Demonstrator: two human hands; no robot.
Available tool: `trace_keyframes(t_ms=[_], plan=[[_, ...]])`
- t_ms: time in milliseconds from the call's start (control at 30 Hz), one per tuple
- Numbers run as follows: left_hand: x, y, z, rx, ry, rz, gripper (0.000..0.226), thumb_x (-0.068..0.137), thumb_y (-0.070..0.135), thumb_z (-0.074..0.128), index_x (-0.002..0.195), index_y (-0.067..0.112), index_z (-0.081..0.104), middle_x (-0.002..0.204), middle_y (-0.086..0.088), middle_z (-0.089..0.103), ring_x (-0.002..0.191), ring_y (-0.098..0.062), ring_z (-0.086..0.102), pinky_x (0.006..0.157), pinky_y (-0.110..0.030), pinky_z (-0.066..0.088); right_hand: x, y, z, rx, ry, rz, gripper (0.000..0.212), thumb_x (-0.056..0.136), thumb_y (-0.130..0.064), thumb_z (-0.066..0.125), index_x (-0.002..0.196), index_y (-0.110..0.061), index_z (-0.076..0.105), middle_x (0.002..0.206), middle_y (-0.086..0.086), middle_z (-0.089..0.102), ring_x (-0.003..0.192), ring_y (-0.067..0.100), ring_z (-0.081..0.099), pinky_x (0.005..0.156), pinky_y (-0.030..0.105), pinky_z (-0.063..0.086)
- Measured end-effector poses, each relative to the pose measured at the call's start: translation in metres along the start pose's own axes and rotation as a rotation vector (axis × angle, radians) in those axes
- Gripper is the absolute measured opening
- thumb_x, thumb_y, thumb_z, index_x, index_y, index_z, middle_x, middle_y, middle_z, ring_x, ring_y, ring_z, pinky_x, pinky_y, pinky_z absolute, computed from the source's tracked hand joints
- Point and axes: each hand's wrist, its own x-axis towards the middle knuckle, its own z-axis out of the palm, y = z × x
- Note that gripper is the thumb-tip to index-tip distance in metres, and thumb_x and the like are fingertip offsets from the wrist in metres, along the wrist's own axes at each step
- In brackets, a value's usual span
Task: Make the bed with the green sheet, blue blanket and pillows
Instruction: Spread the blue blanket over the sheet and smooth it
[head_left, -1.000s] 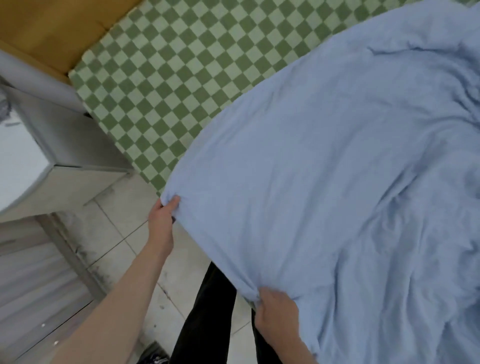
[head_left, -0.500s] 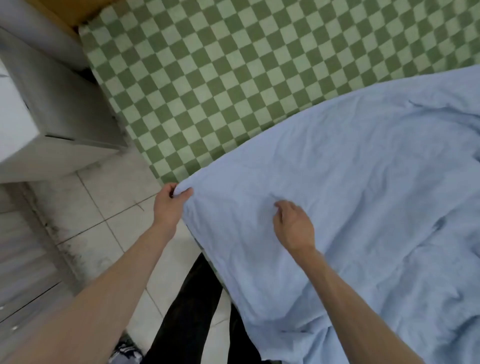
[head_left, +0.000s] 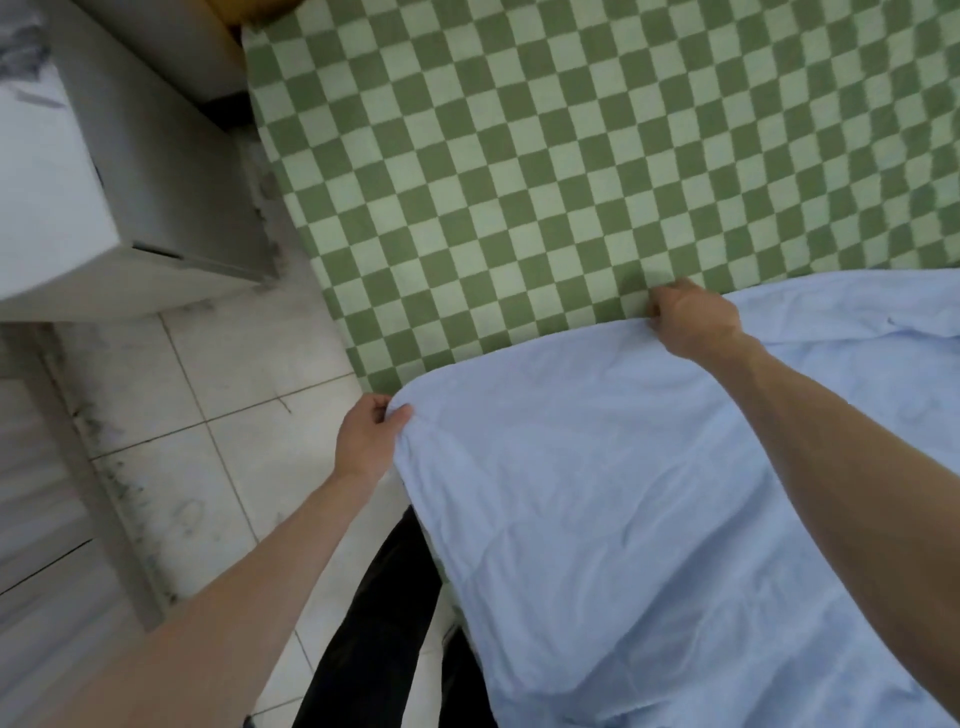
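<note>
Fingers of the left hand (head_left: 366, 444) pinch the blanket (head_left: 649, 519) corner at 9 o'clock, right hand (head_left: 693, 322) grips its top edge toward 1, so the sheet (head_left: 519, 182) looks done, blanket's only half spread, and no pillows in sight yet.

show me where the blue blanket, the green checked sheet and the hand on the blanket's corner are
blue blanket (head_left: 597, 493), head view, on its smooth middle.
green checked sheet (head_left: 519, 182), head view, on the bare part beyond the blanket.
left hand (head_left: 366, 441), head view, on the back of the hand gripping the blanket's corner.
</note>
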Motion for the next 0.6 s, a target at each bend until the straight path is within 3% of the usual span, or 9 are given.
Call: trace_keyframes(t_ms=[67,133,200,367,533,600], plan=[[-0.003,0.001,-0.007,0.046,-0.013,0.042,0.015,0.093,0.026,0.071,0.086,0.019,0.06,0.085,0.002,0.066,0.076,-0.013,0.059,0.065,-0.028,0.042,-0.003,0.004,-0.008,0.146,0.106,-0.046,0.021,0.101,-0.016,0.047,0.119,-0.006,0.055,0.125,0.019,0.047,0.096,0.042,0.06,0.078,0.044,0.048],[-0.004,0.002,-0.013,0.015,0.033,0.08,0.015,0.093,0.029,0.071,0.089,0.018,0.062,0.085,0.003,0.066,0.074,-0.01,0.058,0.066,-0.026,0.043,-0.004,0.004,-0.014,0.332,0.315,-0.055,0.015,0.102,-0.018,0.044,0.111,-0.009,0.052,0.113,0.018,0.053,0.087,0.041,0.059,0.072,0.042,0.043],[0.0,0.006,-0.016,-0.034,0.108,0.077,0.014,0.092,0.032,0.07,0.087,0.023,0.061,0.083,0.007,0.065,0.072,-0.006,0.057,0.063,-0.022,0.042,0.001,-0.004,-0.018,0.403,0.421,-0.034,0.014,0.103,-0.024,0.04,0.107,-0.014,0.049,0.1,0.017,0.061,0.084,0.039,0.058,0.069,0.037,0.037],[0.015,0.008,-0.012,-0.028,0.095,0.018,0.015,0.091,0.035,0.072,0.088,0.023,0.063,0.084,0.012,0.064,0.076,-0.009,0.059,0.062,-0.021,0.04,0.031,-0.028,-0.009,0.313,0.22,0.034,0.014,0.101,-0.016,0.045,0.111,-0.012,0.053,0.103,0.021,0.064,0.085,0.034,0.054,0.069,0.034,0.036],[0.024,0.0,-0.02,0.04,0.105,0.097,0.024,0.082,0.044,0.078,0.083,0.025,0.064,0.083,0.008,0.069,0.074,-0.01,0.061,0.066,-0.026,0.046,0.043,-0.033,0.0,0.311,0.276,0.081,0.017,0.101,-0.016,0.044,0.116,-0.009,0.05,0.114,0.022,0.06,0.104,0.042,0.059,0.075,0.04,0.04],[0.023,0.0,-0.018,0.104,0.119,0.109,0.028,0.083,0.045,0.078,0.084,0.023,0.061,0.08,0.009,0.065,0.072,-0.01,0.058,0.062,-0.023,0.042,0.034,-0.033,0.003,0.371,0.298,0.079,0.021,0.101,-0.016,0.044,0.12,-0.008,0.05,0.124,0.021,0.054,0.106,0.043,0.057,0.08,0.044,0.043]])
